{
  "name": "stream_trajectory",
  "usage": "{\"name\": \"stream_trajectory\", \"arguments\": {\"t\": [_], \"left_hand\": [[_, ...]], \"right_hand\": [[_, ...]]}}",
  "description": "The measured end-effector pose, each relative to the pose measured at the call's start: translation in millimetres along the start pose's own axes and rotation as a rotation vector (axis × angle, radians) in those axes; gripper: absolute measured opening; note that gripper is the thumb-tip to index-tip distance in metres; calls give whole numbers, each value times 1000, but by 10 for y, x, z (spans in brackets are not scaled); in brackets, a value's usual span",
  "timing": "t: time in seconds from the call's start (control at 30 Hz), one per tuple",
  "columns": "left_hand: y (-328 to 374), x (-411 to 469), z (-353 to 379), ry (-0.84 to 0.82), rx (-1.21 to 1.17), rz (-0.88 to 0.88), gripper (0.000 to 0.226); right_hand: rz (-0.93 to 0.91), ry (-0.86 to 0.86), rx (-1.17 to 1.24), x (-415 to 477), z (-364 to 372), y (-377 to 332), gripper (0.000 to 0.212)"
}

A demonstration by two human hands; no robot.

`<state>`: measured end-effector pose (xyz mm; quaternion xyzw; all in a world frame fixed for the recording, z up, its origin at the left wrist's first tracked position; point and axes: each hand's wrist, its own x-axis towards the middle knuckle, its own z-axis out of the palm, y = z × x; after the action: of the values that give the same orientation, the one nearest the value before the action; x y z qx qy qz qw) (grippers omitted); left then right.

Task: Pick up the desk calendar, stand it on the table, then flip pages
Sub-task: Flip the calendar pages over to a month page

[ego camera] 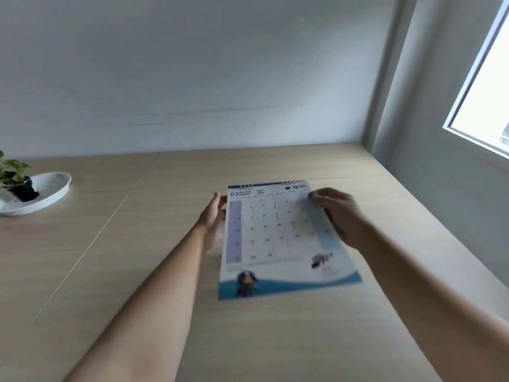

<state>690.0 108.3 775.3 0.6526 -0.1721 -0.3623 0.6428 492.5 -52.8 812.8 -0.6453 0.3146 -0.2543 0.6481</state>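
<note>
A spiral-bound desk calendar (275, 238) shows its March page, with a blue wave and a cartoon figure along the bottom edge. Its lower part is blurred and appears raised off the wooden table (110, 271). My left hand (214, 221) grips the calendar's left edge near the top, fingers behind the page. My right hand (338, 216) holds the right edge near the upper corner, thumb and fingers over the page. The wire binding is at the far side, away from me.
A white oval dish (46, 194) with a small potted plant (16, 177) in a black pot stands at the far left. A white wall runs behind the table, and a window (484, 86) is on the right above the table's right edge.
</note>
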Motion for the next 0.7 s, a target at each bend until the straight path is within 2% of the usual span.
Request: {"name": "stream_trajectory", "arguments": {"t": [0.07, 0.13, 0.17, 0.23, 0.33, 0.4, 0.47, 0.53, 0.63, 0.7], "left_hand": [[-29, -3, 41, -90, 124, 111, 54], [-38, -16, 116, -9, 161, 27, 25], [-65, 21, 122, 61, 176, -9, 21], [-92, 33, 158, 110, 228, -8, 22], [-130, 68, 167, 149, 305, 46, 18], [-147, 73, 149, 145, 323, 71, 18], [-164, 84, 134, 150, 326, 96, 20], [-191, 77, 128, 160, 337, 108, 21], [-236, 72, 131, 187, 355, 104, 23], [-249, 59, 138, 207, 354, 113, 22]], "right_hand": [[19, -68, 187, -5, -74, -225, 23], [44, -95, 285, 60, -82, -420, 27], [27, -89, 264, 120, -54, -508, 28], [-45, -75, 135, 243, 39, -657, 26], [-82, -75, -178, 445, 213, -720, 30], [-58, -88, -449, 555, 284, -592, 32], [9, -129, -609, 586, 308, -386, 38], [11, -132, -567, 536, 308, -164, 37], [-76, 0, -372, 395, 329, 155, 45], [-48, 52, -357, 312, 341, 382, 50]]}}
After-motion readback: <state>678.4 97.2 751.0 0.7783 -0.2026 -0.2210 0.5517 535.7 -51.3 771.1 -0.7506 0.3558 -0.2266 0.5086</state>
